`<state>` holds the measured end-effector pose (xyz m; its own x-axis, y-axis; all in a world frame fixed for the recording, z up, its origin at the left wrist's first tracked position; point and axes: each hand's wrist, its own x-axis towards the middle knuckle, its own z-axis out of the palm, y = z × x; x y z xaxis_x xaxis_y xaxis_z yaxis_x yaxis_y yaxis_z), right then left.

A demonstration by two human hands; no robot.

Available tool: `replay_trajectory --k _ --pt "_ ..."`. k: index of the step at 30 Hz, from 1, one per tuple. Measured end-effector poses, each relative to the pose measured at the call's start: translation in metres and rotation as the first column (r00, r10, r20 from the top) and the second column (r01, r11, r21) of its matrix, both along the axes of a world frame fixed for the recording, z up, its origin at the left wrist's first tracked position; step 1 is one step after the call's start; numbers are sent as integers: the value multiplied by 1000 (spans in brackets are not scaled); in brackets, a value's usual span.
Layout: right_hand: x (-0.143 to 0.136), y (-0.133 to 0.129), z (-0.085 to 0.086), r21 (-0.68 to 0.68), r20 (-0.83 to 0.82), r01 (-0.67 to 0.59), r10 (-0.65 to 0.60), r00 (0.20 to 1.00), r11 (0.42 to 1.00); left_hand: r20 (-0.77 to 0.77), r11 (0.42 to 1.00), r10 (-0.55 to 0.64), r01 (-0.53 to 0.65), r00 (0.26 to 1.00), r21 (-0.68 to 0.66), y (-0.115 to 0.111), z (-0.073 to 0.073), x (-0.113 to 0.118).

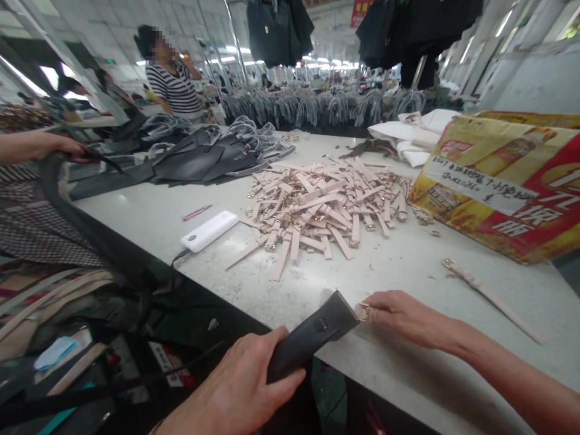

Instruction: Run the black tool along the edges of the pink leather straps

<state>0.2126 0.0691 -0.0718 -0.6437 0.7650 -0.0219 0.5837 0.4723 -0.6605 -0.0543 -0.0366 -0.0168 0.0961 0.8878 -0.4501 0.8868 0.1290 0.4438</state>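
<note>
A dark leather piece [312, 332] with a small slot near its squared end is gripped in my left hand [247, 377], at the table's near edge. Just right of that end, my right hand [403, 314] pinches a gold-coloured metal buckle [364, 312] between closed fingers. The buckle is beside the tip of the leather; whether they touch is unclear. Beyond my hands lies a large pile of pale straps [317, 205] with gold buckles. One single pale strap [493, 299] rests to the right of my right hand.
A white power bank [209, 231] with a cable and a red pen-like tool [197, 212] lie left of the pile. A printed carton [498, 181] stands at right. Black pieces [199, 157] cover the back left. A person's hand [58, 147] holds dark material at far left.
</note>
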Motion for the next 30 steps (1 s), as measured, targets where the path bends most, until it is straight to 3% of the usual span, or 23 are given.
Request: replay_trajectory --k 3,7,10,18,24,30 --pt "-3 -12 -14 -33 44 -6 7 999 999 -43 998 -30 32 999 55 -2 -11 0" --pt "-6 -15 -24 51 71 97 -100 992 994 -83 994 -82 88 993 64 2 -17 1" --pt "-5 -20 -30 132 17 175 -179 984 976 -132 991 -83 95 988 90 6 -14 3" --pt "-3 -28 -36 247 -82 208 -194 978 946 -163 990 -89 105 983 94 7 -10 6" --pt "-6 -31 -35 238 17 150 -158 987 960 -131 995 -77 85 988 58 12 -5 9" --pt "-17 -30 -38 328 146 187 -246 958 926 -122 995 -68 77 990 69 7 -2 7"
